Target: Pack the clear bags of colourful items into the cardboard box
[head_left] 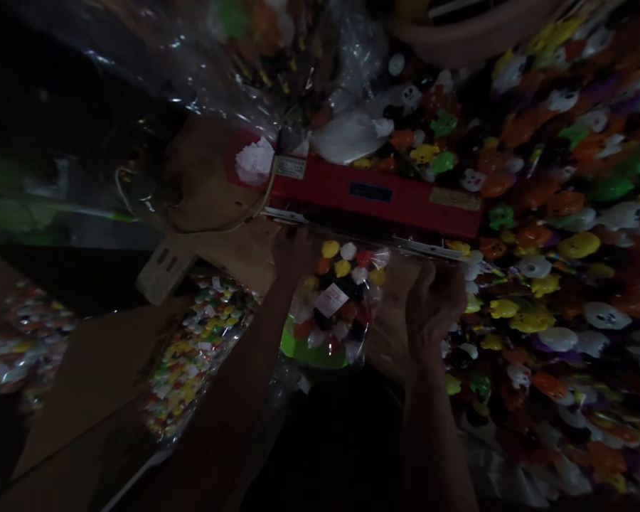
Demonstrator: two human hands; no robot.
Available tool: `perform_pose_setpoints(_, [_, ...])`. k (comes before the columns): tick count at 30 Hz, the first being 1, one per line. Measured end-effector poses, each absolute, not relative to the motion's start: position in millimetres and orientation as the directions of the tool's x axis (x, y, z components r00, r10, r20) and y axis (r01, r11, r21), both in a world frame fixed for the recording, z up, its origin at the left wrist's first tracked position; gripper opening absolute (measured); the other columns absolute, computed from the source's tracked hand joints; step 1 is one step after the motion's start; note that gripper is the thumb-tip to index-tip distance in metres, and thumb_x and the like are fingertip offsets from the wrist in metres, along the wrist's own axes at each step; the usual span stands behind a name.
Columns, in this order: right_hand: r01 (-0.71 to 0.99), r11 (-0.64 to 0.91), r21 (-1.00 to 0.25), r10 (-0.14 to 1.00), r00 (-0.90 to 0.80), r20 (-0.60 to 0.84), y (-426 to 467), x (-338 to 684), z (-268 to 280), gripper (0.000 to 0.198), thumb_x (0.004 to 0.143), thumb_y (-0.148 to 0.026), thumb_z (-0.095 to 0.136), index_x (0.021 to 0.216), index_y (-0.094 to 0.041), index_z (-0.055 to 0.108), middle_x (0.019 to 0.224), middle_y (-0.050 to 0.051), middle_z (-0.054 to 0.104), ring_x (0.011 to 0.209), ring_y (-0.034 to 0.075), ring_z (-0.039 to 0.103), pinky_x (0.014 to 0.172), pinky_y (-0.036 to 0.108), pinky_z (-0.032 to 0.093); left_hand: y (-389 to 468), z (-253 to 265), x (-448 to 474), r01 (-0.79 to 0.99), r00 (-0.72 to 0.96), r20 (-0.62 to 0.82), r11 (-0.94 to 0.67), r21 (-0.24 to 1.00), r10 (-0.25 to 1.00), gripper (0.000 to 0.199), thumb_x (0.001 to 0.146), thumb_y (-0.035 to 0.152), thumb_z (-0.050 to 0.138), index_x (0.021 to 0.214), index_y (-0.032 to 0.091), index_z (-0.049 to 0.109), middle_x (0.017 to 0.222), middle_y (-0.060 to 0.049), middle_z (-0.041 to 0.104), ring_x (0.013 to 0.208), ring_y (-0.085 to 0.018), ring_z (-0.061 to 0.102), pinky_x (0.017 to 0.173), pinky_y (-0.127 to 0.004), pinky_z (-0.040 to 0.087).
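Both hands reach forward in dim light and hold a clear plastic bag of small coloured figures (337, 299) between them. Left hand (291, 256) grips the bag's upper left corner, fingers curled around the plastic. Right hand (432, 306) closes on the bag's right edge, knuckles toward the camera. A white paper label (331, 300) shows through the front of the bag, and a lime green shape (312, 352) sits at its bottom. The bag's open top lies against the metal jaw of a long red heat sealer (376, 199), which stands just beyond the hands. A loose heap of orange, white, yellow and green plastic ghost and pumpkin figures (565, 235) spreads across the right side. Filled clear bags (197, 348) lie to the left beside brown cardboard (96, 377). Judging by this, the sealing step is in hand; the next move calls for keeping the bag mouth flat and straight along the sealing bar.
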State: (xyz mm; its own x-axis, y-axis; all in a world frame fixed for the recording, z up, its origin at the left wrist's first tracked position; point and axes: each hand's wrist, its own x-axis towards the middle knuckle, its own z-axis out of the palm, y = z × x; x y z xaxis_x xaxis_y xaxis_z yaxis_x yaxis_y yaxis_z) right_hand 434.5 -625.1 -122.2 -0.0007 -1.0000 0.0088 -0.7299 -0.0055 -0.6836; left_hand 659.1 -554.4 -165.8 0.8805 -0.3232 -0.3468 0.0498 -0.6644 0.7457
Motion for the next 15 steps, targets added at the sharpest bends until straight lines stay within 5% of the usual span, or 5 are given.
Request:
perform_pose_setpoints(2, [-0.771, -0.203, -0.604, -0.962, 0.271, -0.021, -638.0, 457.0, -99.8, 0.032, 0.098, -0.047, 0.050, 0.095, -0.020, 0.067, 0.090, 0.010, 0.073, 0.083, 0.024, 0.068, 0.078, 0.035, 0.054, -547.0, -165.9, 658.7, 0.115, 0.877, -0.379, -0.635, 0.764, -0.296, 0.013, 0.088, 0.025, 0.060, 0.085, 0.016, 0.069, 0.088, -0.007, 0.076, 0.083, -0.021, 0.069, 0.077, -0.030, 0.050])
perform_pose_setpoints(5, [-0.801, -0.458, -0.386, -0.773, 0.573, -0.271, -666.4, 501.5, -90.0, 0.032, 0.098, -0.045, 0.058, 0.106, -0.018, 0.073, 0.102, 0.014, 0.075, 0.100, 0.029, 0.071, 0.090, 0.038, 0.054, -531.4, -166.7, 664.2, 0.156, 0.861, -0.416, -0.628, 0.763, -0.291, 0.010, 0.085, 0.023, 0.061, 0.083, 0.017, 0.068, 0.090, -0.007, 0.074, 0.083, -0.020, 0.068, 0.075, -0.029, 0.050])
perform_pose_setpoints(9, [-0.729, -0.657, -0.192, -0.542, 0.634, -0.552, -698.0, 541.3, -103.4, 0.040, 0.103, -0.037, 0.053, 0.125, -0.011, 0.073, 0.124, 0.022, 0.072, 0.122, 0.036, 0.066, 0.103, 0.044, 0.053, -512.2, -158.1, 682.4, 0.071, 0.847, -0.401, -0.671, 0.738, -0.350, 0.010, 0.083, 0.022, 0.062, 0.075, 0.019, 0.068, 0.083, -0.005, 0.073, 0.082, -0.021, 0.068, 0.074, -0.029, 0.049])
perform_pose_setpoints(15, [-0.727, -0.664, -0.172, -0.489, 0.597, -0.636, -706.6, 547.0, -124.1, 0.044, 0.100, -0.025, 0.051, 0.130, -0.001, 0.071, 0.125, 0.029, 0.071, 0.118, 0.040, 0.069, 0.099, 0.046, 0.056, -538.5, -125.5, 699.7, -0.317, 0.727, -0.334, -0.725, 0.611, -0.600, 0.016, 0.088, 0.023, 0.066, 0.080, 0.019, 0.080, 0.087, -0.009, 0.077, 0.089, -0.025, 0.070, 0.083, -0.032, 0.047])
